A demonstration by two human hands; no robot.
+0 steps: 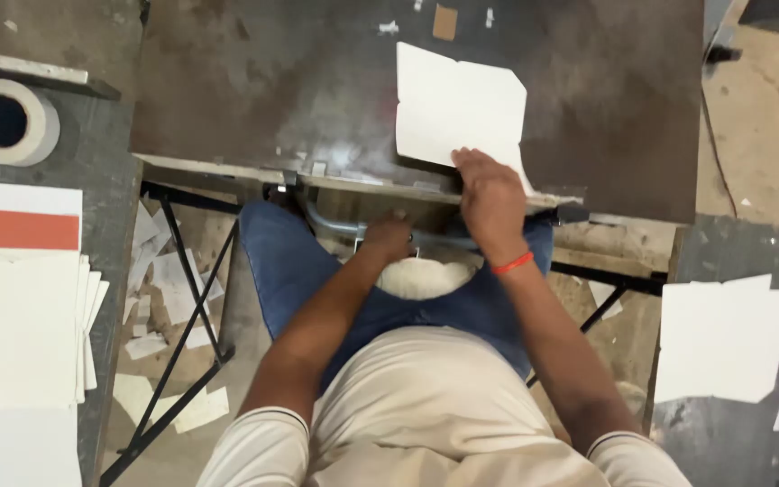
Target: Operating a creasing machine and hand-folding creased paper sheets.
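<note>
R hand [490, 200] flat on the white card sheet [457, 108], fingers together, pressing its near edge down at the front lip of the dark metal table [254, 81]. Not pinching, just palm and fingertips holding it down. The sheet lies mostly on the table, with a notched top corner and a clipped right corner. Its near edge is under my hand, at the table's front edge.

L hand [388, 236] is below the table lip, closed around the grey metal bar [344, 227], which looks like a lever. Fingers curl under it; can't tell how tight.

Risks as I see them:
- R fingertips sit close to the table's front edge. If that bar drives a blade or clamp there, they're in the pinch zone.
- Sheet is held at one edge only, far side free. It could pivot or skew if pressure shifts, giving a crooked result.
- Table surface is worn and patchy, so the card may slide.
- Scraps [169, 289] litter the floor round the black frame legs [182, 298]. Slip or snag hazard.

Stack of white sheets [20, 325] on my L, one with an orange band. More cut sheets [723, 338] on my R. Tape roll [33, 126] far L.
</note>
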